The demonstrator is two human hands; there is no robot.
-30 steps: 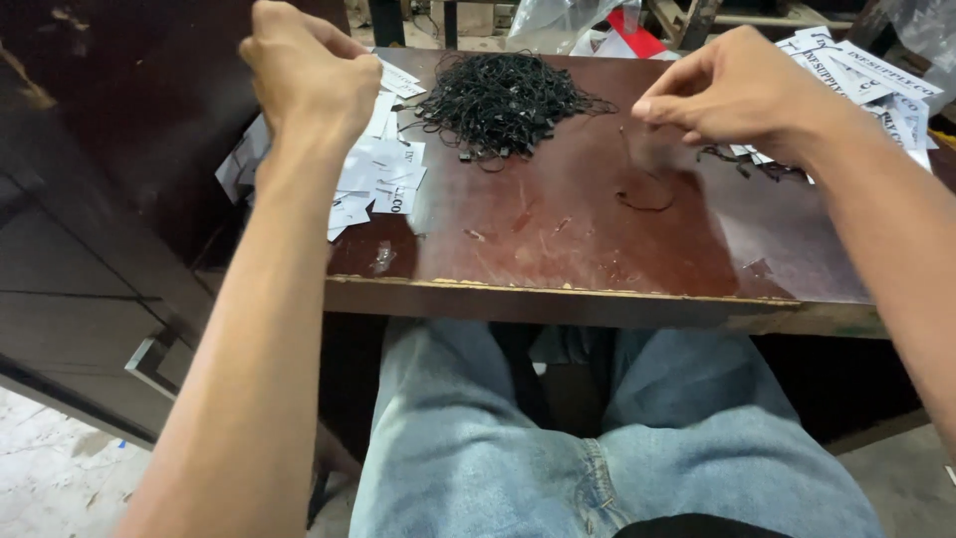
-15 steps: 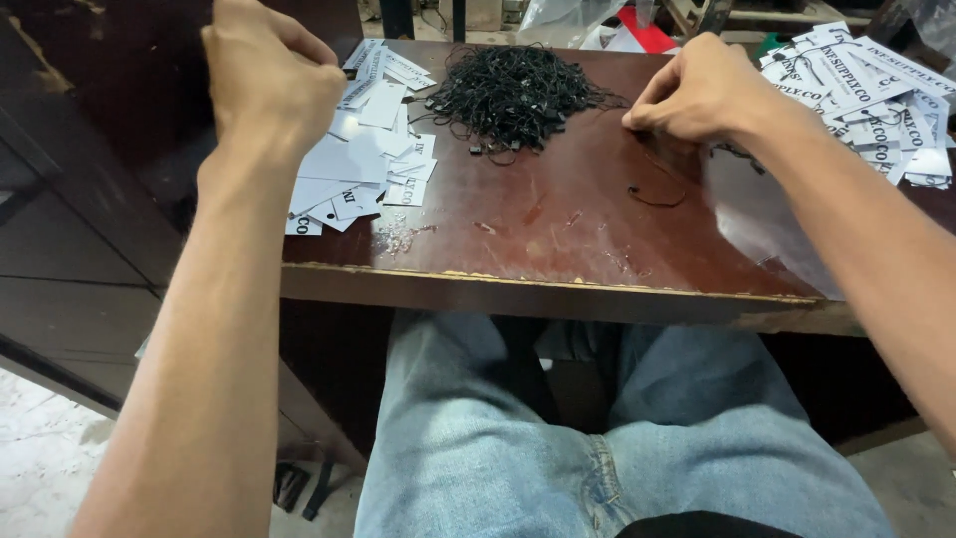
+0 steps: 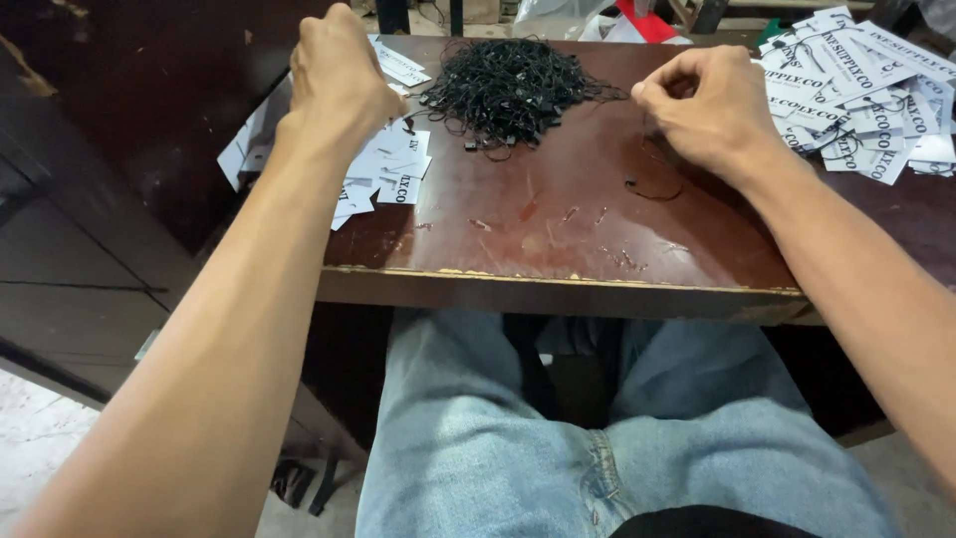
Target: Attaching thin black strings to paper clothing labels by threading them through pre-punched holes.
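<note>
Since a moment ago the left hand (image 3: 339, 75) has slid a bit toward the middle, over the white tags, and the right hand (image 3: 707, 105) has stayed above the loose string.

Closest are the person's knees in blue jeans (image 3: 617, 438), under the brown counter (image 3: 558, 284). The counter edge is chipped and scratched.

One thin black string (image 3: 652, 187) lies just under the right hand. That hand is curled, with finger and thumb pinched close; it seems to hold the string's top end, but this is too small to be sure. The string is so thin it could slip out or snag on the rough wood.

The left hand is a closed fist on the small white tags (image 3: 383, 169). I cannot tell if it holds one. Some tags hang over the counter's left side and could fall off if bumped.

Farther back, between the hands, sits a tangled pile of black strings (image 3: 513, 90). Pulling one could drag others along. A second heap of printed tags (image 3: 866, 95) lies far right.
</note>
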